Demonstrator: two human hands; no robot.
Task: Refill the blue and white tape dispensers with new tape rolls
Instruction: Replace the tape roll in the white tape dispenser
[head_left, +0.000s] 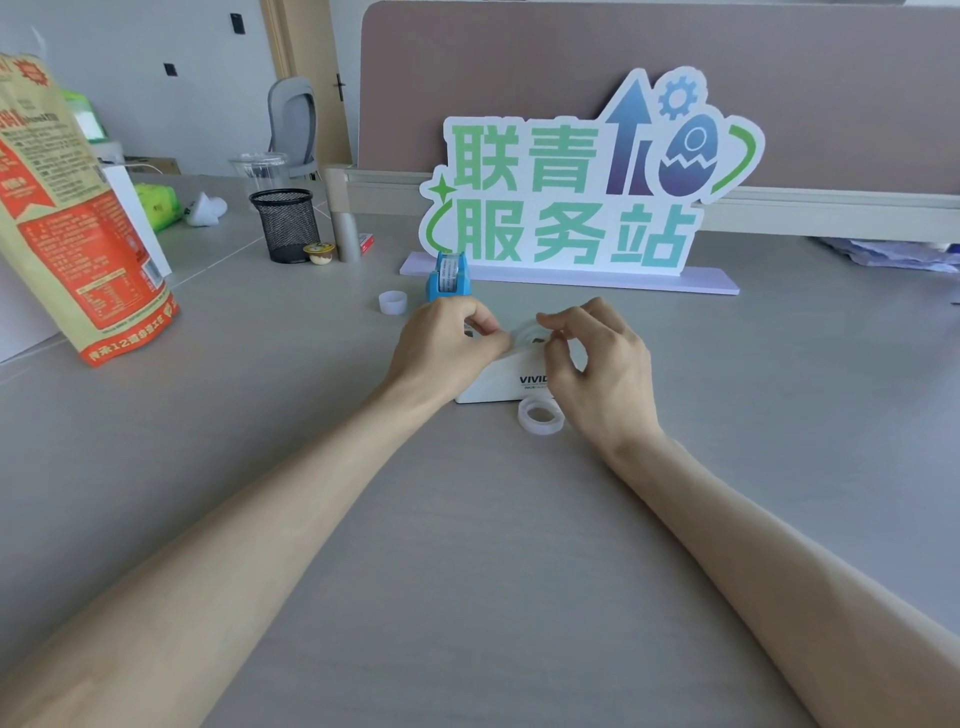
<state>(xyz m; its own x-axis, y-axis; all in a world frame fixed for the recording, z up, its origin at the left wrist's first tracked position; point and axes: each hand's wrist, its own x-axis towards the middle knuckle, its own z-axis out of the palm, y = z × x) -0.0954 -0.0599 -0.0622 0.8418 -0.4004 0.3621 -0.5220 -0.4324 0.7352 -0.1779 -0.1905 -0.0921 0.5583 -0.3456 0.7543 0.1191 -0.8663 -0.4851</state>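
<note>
A white tape dispenser lies on the grey desk, mostly covered by both hands. A clear tape roll sits in its top. My left hand pinches at the roll's left side and my right hand pinches at its right side. Another clear tape roll lies flat on the desk just in front of the dispenser, below my right hand. The blue tape dispenser stands upright behind my left hand with a roll in it. A small white ring lies to its left.
A large green and white sign on a lilac base stands behind the dispensers. A black mesh pen cup, a small round tub and a cardboard tube stand back left. A tall orange and beige bag stands at the left.
</note>
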